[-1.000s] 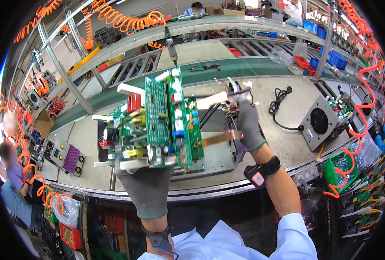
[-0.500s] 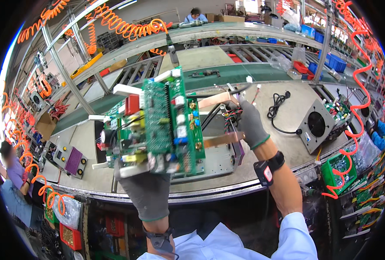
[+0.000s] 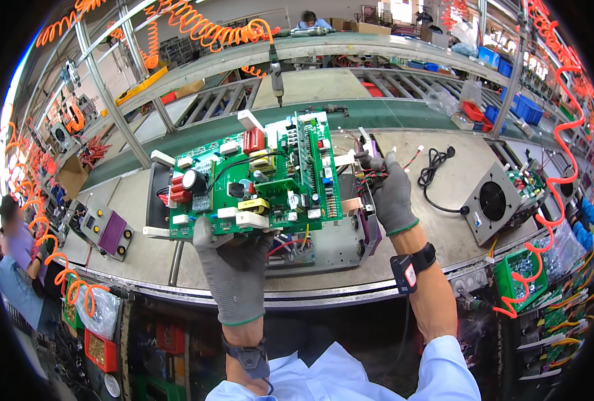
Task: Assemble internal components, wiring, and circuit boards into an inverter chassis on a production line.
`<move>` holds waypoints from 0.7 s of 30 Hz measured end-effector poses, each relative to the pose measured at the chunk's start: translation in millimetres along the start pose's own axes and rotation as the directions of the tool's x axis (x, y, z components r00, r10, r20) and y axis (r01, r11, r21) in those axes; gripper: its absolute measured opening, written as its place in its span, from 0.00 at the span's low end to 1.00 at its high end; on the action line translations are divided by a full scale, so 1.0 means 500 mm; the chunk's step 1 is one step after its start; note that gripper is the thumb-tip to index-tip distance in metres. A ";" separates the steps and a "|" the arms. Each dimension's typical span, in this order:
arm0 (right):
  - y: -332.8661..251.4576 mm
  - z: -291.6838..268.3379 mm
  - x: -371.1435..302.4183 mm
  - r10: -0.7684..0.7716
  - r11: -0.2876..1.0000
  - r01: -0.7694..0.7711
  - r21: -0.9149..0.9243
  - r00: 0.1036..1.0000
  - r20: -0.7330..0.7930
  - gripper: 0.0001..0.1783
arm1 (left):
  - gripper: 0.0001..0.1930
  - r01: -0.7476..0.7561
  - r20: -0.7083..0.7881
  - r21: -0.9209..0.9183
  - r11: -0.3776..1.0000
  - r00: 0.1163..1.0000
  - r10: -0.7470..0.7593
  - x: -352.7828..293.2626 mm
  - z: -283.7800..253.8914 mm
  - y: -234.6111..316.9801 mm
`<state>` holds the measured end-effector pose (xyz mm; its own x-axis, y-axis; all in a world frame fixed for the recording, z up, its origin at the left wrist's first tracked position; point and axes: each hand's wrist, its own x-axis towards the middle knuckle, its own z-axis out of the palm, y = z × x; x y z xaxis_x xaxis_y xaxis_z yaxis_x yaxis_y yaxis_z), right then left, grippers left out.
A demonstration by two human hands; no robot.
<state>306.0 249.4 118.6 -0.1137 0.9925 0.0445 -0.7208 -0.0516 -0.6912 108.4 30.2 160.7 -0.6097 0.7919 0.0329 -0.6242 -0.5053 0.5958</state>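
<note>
A large green circuit board (image 3: 233, 190), crowded with capacitors, red and yellow parts and an upright smaller board, is held tilted with its components up. My left hand (image 3: 236, 274), in a grey glove, grips its near edge from below, thumb on the rim and fingers hidden underneath. Under the board lies an open grey metal chassis (image 3: 333, 252) with a purple-edged end panel. My right hand (image 3: 394, 200), gloved too, is closed round a bundle of thin wires (image 3: 369, 179) at that panel. A copper strip (image 3: 352, 207) shows between board and panel.
At right stand a grey fan unit (image 3: 492, 200) with a coiled black power cord (image 3: 434, 167) and a green screw bin (image 3: 521, 274). A power screwdriver (image 3: 277, 80) hangs above the bench. A purple-topped unit (image 3: 106, 230) is at left, near another person (image 3: 23, 247).
The board has swung from a steep tilt to a flatter one, showing its component face. My right hand has moved slightly, and the wire bundle now shows at its fingers.
</note>
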 end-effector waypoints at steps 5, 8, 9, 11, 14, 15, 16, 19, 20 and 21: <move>0.003 0.007 0.001 -0.061 0.998 0.061 -0.011 0.998 -0.001 0.19 | 0.36 -0.023 -0.032 -0.013 1.000 0.999 0.023 -0.001 0.004 -0.004; 0.003 0.010 -0.002 -0.066 0.998 0.066 0.009 0.997 -0.041 0.19 | 0.36 0.008 -0.008 -0.022 1.000 1.000 -0.009 -0.003 -0.005 -0.002; 0.003 0.011 -0.002 -0.052 0.998 0.053 0.017 0.998 -0.039 0.19 | 0.36 0.028 0.017 -0.048 0.998 0.999 -0.027 -0.002 -0.008 0.000; 0.000 0.013 -0.003 -0.012 0.999 0.015 0.039 0.998 -0.056 0.19 | 0.35 0.048 0.000 -0.030 0.998 0.999 -0.048 0.000 -0.015 -0.001; 0.000 0.020 -0.006 -0.035 0.998 0.037 0.041 0.997 -0.062 0.18 | 0.35 0.026 -0.025 -0.002 1.000 0.999 -0.026 0.003 -0.023 -0.011; -0.002 0.021 -0.009 -0.023 1.000 0.024 0.015 0.997 -0.073 0.17 | 0.35 0.002 -0.054 0.008 1.000 0.999 -0.001 0.002 -0.025 -0.021; 0.000 0.024 -0.011 -0.027 0.999 0.028 0.027 0.999 -0.036 0.17 | 0.35 -0.028 -0.059 0.016 0.999 0.998 0.029 0.001 -0.026 -0.032; 0.005 0.032 -0.017 -0.037 0.999 0.037 0.037 0.999 -0.010 0.17 | 0.35 -0.009 -0.054 0.087 0.996 0.998 0.014 -0.003 -0.036 -0.061; 0.006 0.032 -0.018 -0.044 0.999 0.044 0.001 0.999 -0.017 0.18 | 0.35 0.017 -0.071 0.119 0.993 0.997 -0.009 -0.003 -0.040 -0.069; 0.007 0.031 -0.017 -0.054 0.998 0.053 -0.036 0.998 -0.024 0.18 | 0.34 0.019 -0.088 0.268 0.963 0.996 0.004 -0.003 -0.046 -0.077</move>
<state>293.8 238.8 127.2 -0.0584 0.9962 0.0639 -0.7003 0.0048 -0.7138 122.0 40.5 119.1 -0.6529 0.7566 -0.0349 -0.4820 -0.3796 0.7897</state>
